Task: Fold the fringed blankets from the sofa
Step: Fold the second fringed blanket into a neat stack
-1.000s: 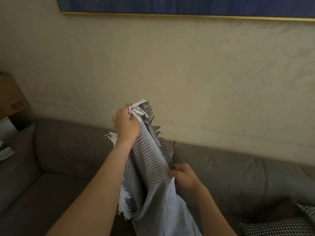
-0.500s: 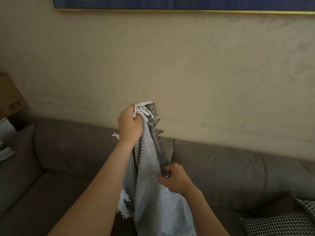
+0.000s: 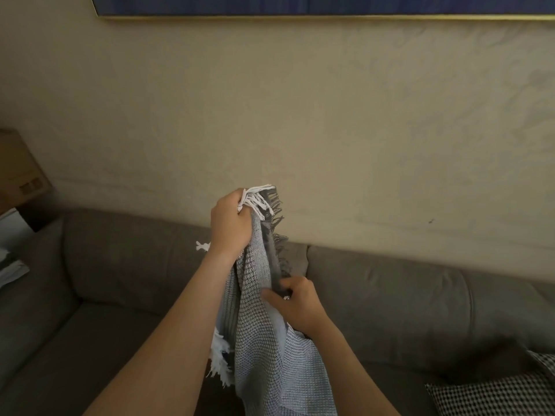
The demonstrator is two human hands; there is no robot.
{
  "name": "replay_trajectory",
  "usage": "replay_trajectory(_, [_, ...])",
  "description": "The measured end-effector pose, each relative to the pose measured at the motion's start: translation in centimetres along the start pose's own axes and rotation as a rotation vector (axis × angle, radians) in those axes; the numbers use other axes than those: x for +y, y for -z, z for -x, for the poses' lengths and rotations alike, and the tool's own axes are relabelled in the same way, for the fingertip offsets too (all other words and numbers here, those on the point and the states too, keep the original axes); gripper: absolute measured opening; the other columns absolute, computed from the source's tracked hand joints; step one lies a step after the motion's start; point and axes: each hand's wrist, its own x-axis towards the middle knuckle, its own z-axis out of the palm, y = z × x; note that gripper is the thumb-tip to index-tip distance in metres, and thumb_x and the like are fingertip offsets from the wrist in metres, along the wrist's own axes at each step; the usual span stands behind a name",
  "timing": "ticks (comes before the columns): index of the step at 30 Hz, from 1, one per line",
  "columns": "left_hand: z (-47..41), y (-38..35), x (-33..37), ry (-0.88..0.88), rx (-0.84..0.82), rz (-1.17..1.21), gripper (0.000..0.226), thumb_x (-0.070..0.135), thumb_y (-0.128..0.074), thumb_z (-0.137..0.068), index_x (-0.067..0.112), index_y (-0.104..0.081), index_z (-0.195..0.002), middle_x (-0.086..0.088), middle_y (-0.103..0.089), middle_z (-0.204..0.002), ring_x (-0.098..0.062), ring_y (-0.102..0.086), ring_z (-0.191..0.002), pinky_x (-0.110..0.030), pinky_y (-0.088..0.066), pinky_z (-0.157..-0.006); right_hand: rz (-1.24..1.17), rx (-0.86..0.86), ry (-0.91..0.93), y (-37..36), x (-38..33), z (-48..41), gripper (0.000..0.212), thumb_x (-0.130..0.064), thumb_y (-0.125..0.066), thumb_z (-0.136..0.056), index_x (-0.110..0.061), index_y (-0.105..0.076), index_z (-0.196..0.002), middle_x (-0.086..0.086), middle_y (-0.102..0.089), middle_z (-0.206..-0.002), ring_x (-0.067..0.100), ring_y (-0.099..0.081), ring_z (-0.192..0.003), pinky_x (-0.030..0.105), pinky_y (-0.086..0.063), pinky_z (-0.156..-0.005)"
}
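left hand [image 3: 231,226]: bare.
left forearm [image 3: 168,340]: bare, wrist to elbow.
right hand [image 3: 297,307]: bare; a tiny pale speck by one finger, too small to tell.
right forearm [image 3: 354,370]: bare likewise.

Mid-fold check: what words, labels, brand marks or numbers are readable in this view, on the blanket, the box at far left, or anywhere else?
No text can be read anywhere in this view.
cardboard box: a dark printed mark on its side, too blurred to read.
fringed blanket: no tag or label shows on the visible folds.
framed picture: only its lower edge is in view, with no lettering.
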Motion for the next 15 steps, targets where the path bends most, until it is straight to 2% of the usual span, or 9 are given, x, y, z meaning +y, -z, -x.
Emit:
replay_trajectory(3, [-0.2,0.0,-1.2,0.055,-0.028,-0.085,0.020,-0.003,-0.048,-0.095,0.008,-0.062,-0.084,-0.007,-0.067,-0.081,-0.036,-0.061,-0.079,-0.048,-0.048,-0.072,-0.011,0.070,-0.014,-0.5,0.8,0.2,0.055,-0.028,-0.079,-0.091,-0.010,-0.042,-0.054,-0.007,-0.036,-0.052,0.008,-0.033,-0.050,0.025,-0.029,-0.053])
replay_trajectory(4, [-0.2,0.0,-1.7,0.077,-0.035,-0.103,0.020,-0.003,-0.048,-0.096,0.008,-0.060,-0.084,-0.007,-0.066,-0.082,-0.035,-0.061,-0.079,-0.049,-0.049,-0.072,-0.017,0.090,-0.027,-0.5,1.2,0.4,0.055,-0.028,-0.079,-0.090,-0.009,-0.041,-0.055,-0.006,-0.036,-0.052,0.008,-0.032,-0.050,0.027,-0.028,-0.053])
replay_trajectory(7, [0.0,0.1,-3.0,0.143,-0.044,-0.105,0.020,-0.001,-0.049,-0.097,0.006,-0.063,-0.085,-0.007,-0.065,-0.079,-0.033,-0.061,-0.074,-0.045,-0.048,-0.066,0.001,0.136,-0.056,-0.2,2.2,0.8,0.052,-0.025,-0.078,-0.087,-0.012,-0.038,-0.056,-0.009,-0.035,-0.051,0.007,-0.032,-0.050,0.027,-0.028,-0.051])
replay_trajectory(9, [0.4,0.0,-3.1,0.180,-0.065,-0.086,0.023,-0.001,-0.050,-0.097,0.007,-0.067,-0.086,-0.004,-0.064,-0.075,-0.028,-0.056,-0.065,-0.038,-0.041,-0.058,0.010,0.130,-0.076,0.0,2.7,1.1,0.052,-0.023,-0.078,-0.087,-0.013,-0.037,-0.056,-0.010,-0.036,-0.050,0.007,-0.032,-0.049,0.026,-0.029,-0.051])
replay_trajectory(12, [1.0,-0.2,-2.6,0.168,-0.133,-0.035,0.026,-0.001,-0.053,-0.098,0.011,-0.075,-0.092,-0.003,-0.072,-0.080,-0.023,-0.059,-0.063,-0.034,-0.043,-0.059,0.002,0.070,-0.092,-0.3,2.7,1.4,0.056,-0.021,-0.079,-0.087,-0.020,-0.036,-0.052,-0.011,-0.036,-0.048,0.007,-0.032,-0.049,0.024,-0.030,-0.051])
replay_trajectory(15, [1.6,-0.3,-1.8,0.115,-0.252,0.005,0.028,0.002,-0.055,-0.100,0.016,-0.078,-0.099,0.002,-0.074,-0.081,-0.001,-0.054,-0.051,-0.023,-0.039,-0.050,-0.051,0.035,-0.098,-0.6,1.9,1.4,0.056,-0.018,-0.078,-0.088,-0.019,-0.033,-0.054,-0.008,-0.031,-0.050,0.006,-0.028,-0.050,0.028,-0.027,-0.051])
